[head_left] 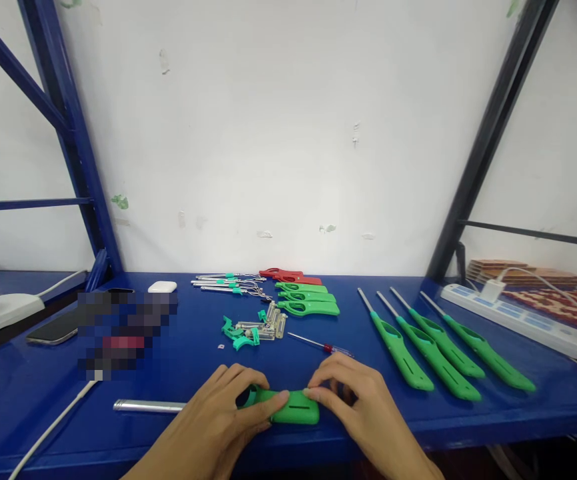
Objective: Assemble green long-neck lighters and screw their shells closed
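Observation:
A green long-nosed lighter [291, 408] lies on the blue bench [188, 360] near the front edge, its metal tube [148, 406] pointing left. My left hand [218, 413] is closed over the handle's left part, thumb pressed on the green body. My right hand [356, 400] pinches the handle's right end with its fingertips. Just behind lie a small red-handled screwdriver [318, 345] and a heap of small metal and teal parts [256, 329].
Several finished green lighters [443, 347] lie in a row at the right. Green handle shells [306, 299], red shells [288, 275] and metal tubes [226, 283] sit at the back. A phone [53, 329], a white earbud case [162, 287], a white cable [53, 427] and a power strip [513, 317] flank the bench.

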`<state>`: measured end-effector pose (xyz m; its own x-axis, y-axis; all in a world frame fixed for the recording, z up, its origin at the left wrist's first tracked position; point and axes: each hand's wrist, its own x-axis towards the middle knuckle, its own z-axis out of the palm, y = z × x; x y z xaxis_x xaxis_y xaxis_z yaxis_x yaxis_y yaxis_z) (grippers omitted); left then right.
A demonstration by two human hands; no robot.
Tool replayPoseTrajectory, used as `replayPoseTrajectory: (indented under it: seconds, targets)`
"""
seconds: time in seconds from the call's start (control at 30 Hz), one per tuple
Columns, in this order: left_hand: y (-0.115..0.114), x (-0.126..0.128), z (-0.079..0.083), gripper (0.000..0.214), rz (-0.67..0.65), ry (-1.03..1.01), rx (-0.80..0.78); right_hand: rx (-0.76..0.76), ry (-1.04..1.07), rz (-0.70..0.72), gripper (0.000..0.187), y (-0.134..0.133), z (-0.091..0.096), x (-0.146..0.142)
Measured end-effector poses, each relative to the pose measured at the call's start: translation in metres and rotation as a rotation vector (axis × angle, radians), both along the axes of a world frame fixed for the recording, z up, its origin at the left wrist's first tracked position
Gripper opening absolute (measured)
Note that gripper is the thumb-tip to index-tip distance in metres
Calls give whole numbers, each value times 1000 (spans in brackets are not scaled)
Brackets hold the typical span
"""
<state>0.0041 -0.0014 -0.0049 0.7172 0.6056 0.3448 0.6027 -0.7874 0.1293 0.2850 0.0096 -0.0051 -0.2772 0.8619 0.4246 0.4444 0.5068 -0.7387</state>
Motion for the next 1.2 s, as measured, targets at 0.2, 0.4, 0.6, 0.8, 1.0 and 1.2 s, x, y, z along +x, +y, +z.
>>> replayPoseTrajectory:
  seconds: [0.2, 0.4, 0.6, 0.8, 1.0, 1.2]
  targets:
    - [-3, 2, 1, 66, 8, -10, 21, 61, -53, 25, 11, 0, -5, 0]
    - [-3, 1, -1, 67, 10, -12, 24, 81, -83, 53, 15, -4, -3, 2]
    - [-3, 0, -3, 65, 34, -41, 38, 62, -117, 130, 33, -13, 10, 5]
    - [-4, 1, -1, 69, 27, -21, 32, 60, -149, 129, 36, -15, 13, 6]
    - [-4, 0, 0, 71, 29, 5, 9, 55, -122, 138, 32, -15, 11, 7]
    - [-3, 2, 3, 69, 36, 3, 11, 54, -155, 105, 35, -14, 12, 4]
